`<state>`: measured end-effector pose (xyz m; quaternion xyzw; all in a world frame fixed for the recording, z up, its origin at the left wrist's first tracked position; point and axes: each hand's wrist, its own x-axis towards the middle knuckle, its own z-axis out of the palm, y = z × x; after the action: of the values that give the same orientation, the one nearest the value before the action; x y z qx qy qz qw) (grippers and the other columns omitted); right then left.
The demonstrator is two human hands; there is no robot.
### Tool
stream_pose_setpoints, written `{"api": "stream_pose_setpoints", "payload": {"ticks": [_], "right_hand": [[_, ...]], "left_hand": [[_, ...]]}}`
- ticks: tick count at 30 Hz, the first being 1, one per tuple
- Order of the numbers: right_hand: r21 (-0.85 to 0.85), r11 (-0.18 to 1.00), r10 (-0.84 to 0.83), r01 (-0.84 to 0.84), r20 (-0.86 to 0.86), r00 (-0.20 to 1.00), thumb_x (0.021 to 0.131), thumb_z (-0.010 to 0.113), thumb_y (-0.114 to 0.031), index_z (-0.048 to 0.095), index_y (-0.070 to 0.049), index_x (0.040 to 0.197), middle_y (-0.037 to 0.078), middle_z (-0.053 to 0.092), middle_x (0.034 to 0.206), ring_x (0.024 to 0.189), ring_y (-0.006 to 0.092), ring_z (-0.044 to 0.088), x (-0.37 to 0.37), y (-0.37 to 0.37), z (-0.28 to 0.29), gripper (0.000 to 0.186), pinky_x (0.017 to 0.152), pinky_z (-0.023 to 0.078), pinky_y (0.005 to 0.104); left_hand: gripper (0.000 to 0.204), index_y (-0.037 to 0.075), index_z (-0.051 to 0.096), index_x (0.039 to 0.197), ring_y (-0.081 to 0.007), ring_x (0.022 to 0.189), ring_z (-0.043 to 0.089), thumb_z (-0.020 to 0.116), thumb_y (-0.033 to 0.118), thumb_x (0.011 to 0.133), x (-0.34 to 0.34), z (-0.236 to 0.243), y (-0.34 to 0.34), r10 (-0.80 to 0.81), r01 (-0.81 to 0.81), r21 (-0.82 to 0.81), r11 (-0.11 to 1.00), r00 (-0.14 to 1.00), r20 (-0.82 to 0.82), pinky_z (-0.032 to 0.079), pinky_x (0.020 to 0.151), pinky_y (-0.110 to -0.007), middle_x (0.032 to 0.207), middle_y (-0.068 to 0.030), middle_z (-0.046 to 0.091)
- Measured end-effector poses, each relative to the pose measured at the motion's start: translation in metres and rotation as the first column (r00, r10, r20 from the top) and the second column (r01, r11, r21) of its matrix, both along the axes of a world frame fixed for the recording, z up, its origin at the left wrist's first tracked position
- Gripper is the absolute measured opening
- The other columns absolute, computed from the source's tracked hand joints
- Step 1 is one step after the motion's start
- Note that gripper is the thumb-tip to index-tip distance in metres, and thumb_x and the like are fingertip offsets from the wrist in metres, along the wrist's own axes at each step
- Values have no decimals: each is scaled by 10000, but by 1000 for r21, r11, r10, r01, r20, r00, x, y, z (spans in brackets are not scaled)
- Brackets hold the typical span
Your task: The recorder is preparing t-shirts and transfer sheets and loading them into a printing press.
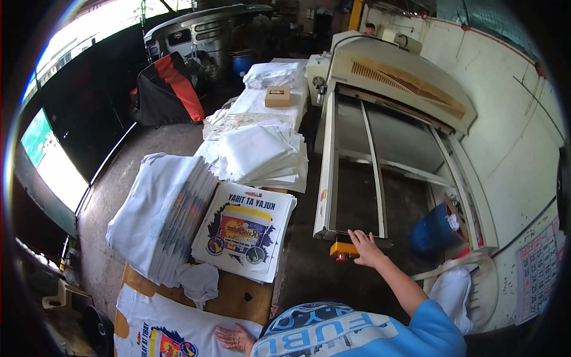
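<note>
The cream machine spans 12 to 4 o'clock. The tabletop runs toward 7, where a printed white shirt lies flat; it should handle light, soft and limp, best taken by unprinted edges. The left hand, near 6, rests spread on it; the right hand, at 4, spreads its fingers beside the yellow box, contact unclear.

Pale wall on my right | grey floor | black panels on my left | bright daylight above them
</note>
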<state>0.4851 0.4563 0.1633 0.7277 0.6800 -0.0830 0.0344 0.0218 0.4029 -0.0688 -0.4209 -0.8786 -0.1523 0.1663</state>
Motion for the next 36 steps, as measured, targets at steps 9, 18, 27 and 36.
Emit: {"api": "stream_pose_setpoints", "payload": {"ticks": [9, 18, 27, 36], "right_hand": [[8, 1000, 8, -8, 15, 1000, 576, 738, -216, 122, -81, 1368, 156, 291, 1274, 1231, 303, 279, -2, 9, -3, 1012, 1012, 212, 556], [-52, 999, -9, 7, -24, 1000, 585, 736, -297, 109, -103, 1372, 160, 251, 1309, 1260, 303, 241, 5, 10, -3, 1025, 1015, 184, 564], [-70, 996, -54, 49, -72, 996, 593, 726, -371, 82, -104, 1380, 161, 180, 1381, 1318, 281, 123, 4, 10, -5, 1052, 1033, 94, 557], [145, 979, -73, 143, -408, 910, 815, 519, -396, 524, -45, 1157, 147, 583, 1070, 999, 254, 563, 17, 23, -2, 489, 868, 418, 313]], "left_hand": [[713, 119, 189, 1377, -234, 1332, 116, 200, 592, 844, -1, -17, 9, 86, -96, -48, 994, 980, -182, 22, 1044, -451, 1441, -109, 125], [704, 151, 199, 1376, -219, 1332, 108, 215, 600, 834, 4, 5, 4, 107, -76, 107, 991, 941, -322, 43, 1050, -445, 1445, -89, 119], [718, 144, 174, 1382, -216, 1339, 78, 258, 584, 821, 20, 63, 8, 147, -136, -272, 952, 989, 20, 28, 1053, -451, 1448, -102, 99], [736, 79, 143, 1384, -271, 1339, 34, 278, 551, 835, 5, 43, -4, 165, -34, -449, 893, 953, 256, 16, 1044, -469, 1443, -155, 60]]}}
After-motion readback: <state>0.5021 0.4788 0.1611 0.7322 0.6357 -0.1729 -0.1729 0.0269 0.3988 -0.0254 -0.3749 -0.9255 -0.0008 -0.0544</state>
